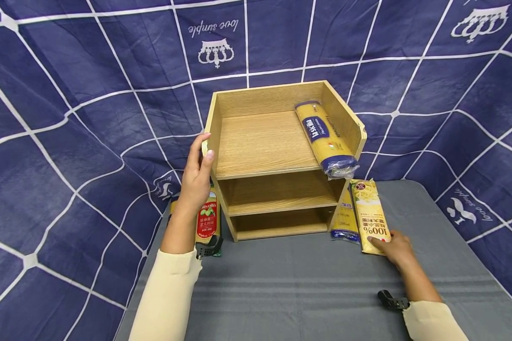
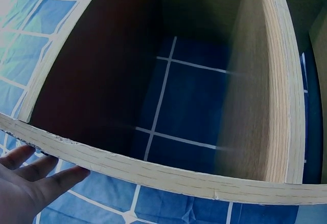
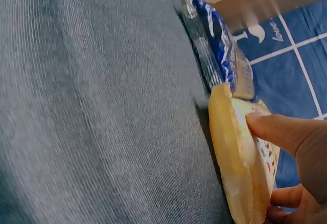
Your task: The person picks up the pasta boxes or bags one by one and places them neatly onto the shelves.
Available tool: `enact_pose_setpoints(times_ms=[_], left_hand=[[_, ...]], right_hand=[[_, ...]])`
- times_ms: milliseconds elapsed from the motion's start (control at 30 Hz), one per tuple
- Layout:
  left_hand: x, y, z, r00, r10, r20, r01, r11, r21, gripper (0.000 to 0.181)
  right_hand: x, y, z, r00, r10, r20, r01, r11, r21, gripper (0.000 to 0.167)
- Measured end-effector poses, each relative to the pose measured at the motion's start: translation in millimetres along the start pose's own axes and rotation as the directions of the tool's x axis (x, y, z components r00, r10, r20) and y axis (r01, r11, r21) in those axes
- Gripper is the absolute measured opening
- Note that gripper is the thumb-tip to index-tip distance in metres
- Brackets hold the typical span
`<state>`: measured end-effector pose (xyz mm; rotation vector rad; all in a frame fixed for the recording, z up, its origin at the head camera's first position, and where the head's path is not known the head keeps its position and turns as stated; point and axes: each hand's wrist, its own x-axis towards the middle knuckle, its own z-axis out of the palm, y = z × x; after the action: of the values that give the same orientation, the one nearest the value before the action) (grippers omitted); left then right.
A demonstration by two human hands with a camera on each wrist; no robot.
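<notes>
A wooden three-level shelf [image 1: 260, 142] stands on the grey surface. My left hand [image 1: 197, 182] rests against the upper left side panel, fingers along its outer edge; in the left wrist view the fingertips of that hand [image 2: 30, 188] touch the panel's rim [image 2: 153, 168]. On the right, my right hand [image 1: 396, 247] grips the lower end of a yellow noodle packet [image 1: 370, 213], thumb on its front. The right wrist view shows the thumb and curled fingers of this hand [image 3: 301, 157] around the packet [image 3: 237, 157].
A yellow and blue spaghetti pack [image 1: 320, 135] lies on the shelf's top level at the right. Another yellow and blue pack [image 1: 345, 220] is between the shelf and the held packet. A red-labelled packet [image 1: 207, 218] stands left of the shelf. Blue checked cloth [image 1: 277, 38] hangs behind.
</notes>
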<state>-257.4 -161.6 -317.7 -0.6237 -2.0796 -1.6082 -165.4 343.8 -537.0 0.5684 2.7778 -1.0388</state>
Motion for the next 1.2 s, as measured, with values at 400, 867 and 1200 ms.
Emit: enact_pose_setpoints(times_ms=[400,867,1200], left_hand=[[1.5,-1.6,1.0,1.0,0.003,0.006,-0.003,1.0,0.005,0.043],[0.4,-0.4,1.4,1.0,-0.002,-0.004,0.002,1.0,0.005,0.043],[-0.2,-0.8,1.3,1.0,-0.006,-0.005,0.006,1.0,0.002,0.043]], right_hand=[[3.4,5.9,-6.6,0.993,0.041,0.111,-0.057,0.988,0.145,0.047],[0.3,9.2,-7.3,0.985,0.092,0.149,-0.122,0.969,0.212,0.063],[-8.8,0.9,-10.5,0.987,0.072,0.144,-0.098,0.978,0.183,0.057]])
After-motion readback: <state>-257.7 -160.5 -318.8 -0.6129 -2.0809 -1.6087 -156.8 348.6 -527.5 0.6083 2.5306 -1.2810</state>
